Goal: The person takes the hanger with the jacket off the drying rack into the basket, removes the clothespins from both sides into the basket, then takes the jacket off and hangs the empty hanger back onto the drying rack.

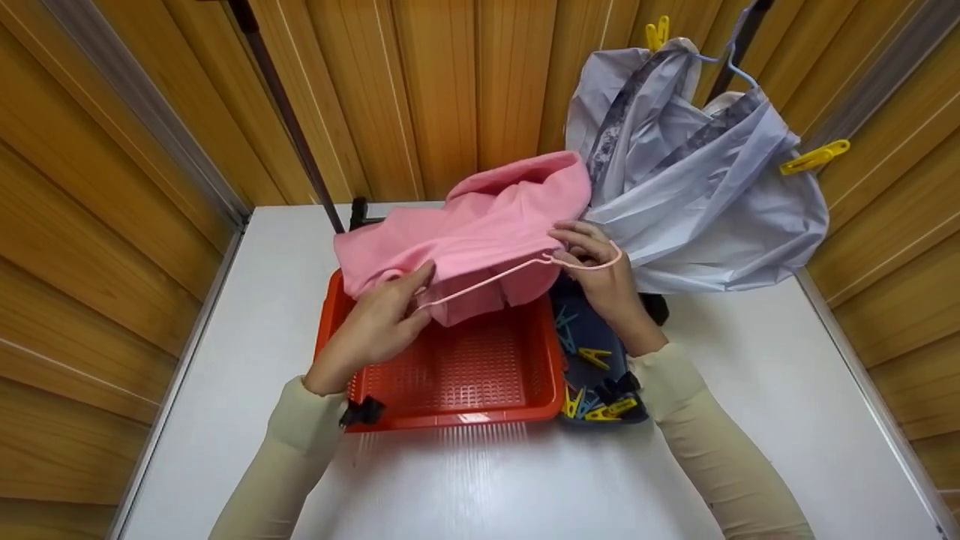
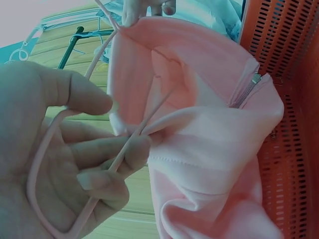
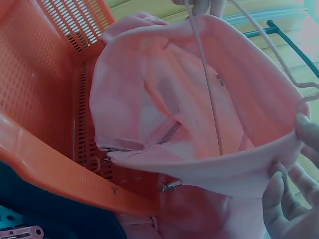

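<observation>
A pink garment (image 1: pixel 495 225) with a zipper, its kind not clear, hangs over the back of the red basket. Its open edge faces me. A thin pink clothes hanger (image 1: pixel 480 286) runs along that opening, one end reaching inside the cloth. My left hand (image 1: pixel 386 319) grips the hanger's near end, its fingers against the garment edge; in the left wrist view the hanger (image 2: pixel 35 174) loops across the palm. My right hand (image 1: pixel 600 270) pinches the rim of the cloth beside the hanger's hook. The right wrist view shows the garment's opening (image 3: pixel 224 99) spread between both hands.
The red basket (image 1: pixel 551 375) stands on a white table (image 1: pixel 450 487). Right of it, a dark blue tray (image 1: pixel 607 334) holds yellow and blue clothespins. A grey garment (image 1: pixel 705 210) hangs at right on a blue hanger (image 1: pixel 739 64) with yellow clothespins. A dark pole (image 1: pixel 281 105) rises behind.
</observation>
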Available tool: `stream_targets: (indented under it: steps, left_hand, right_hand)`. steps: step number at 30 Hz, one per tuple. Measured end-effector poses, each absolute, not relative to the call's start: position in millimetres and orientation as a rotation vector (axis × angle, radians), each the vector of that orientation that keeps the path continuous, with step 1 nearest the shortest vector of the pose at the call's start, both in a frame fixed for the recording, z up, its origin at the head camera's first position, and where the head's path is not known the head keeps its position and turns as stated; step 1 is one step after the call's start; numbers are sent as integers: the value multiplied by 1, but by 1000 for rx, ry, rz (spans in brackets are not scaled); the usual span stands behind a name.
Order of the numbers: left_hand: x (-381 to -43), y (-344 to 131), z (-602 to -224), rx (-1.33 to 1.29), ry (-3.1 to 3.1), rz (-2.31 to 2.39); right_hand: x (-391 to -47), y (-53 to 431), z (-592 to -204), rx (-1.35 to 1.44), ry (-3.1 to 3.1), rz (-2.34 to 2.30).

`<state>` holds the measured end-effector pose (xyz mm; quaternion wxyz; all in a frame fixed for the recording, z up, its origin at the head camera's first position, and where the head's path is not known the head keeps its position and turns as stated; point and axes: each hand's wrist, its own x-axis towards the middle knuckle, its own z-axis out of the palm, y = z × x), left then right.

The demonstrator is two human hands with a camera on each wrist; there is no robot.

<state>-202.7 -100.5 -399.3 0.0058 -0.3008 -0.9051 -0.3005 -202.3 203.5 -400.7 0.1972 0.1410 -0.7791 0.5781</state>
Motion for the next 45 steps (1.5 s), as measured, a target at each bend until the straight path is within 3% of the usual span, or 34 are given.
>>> stream_targets:
  steps: [17,25,35,45]
  left_hand:
    - [-193,-115,-402,-1276,-2826,-914]
    - [-192,-123,-402,-1242,-2860,-932]
    - [-191,-130,-404,-1209,-2875,-986]
    - [-189,-142,-400,-1168,-2921,-1147]
  right_hand:
    - [-230,220,-446,41,-2263,1483]
    - [-218,215,-433,-22,-2330,1476]
    - [-235,230,-463,-113,-2365,1519]
    - [-234,228,-451,-195,-2327,1624]
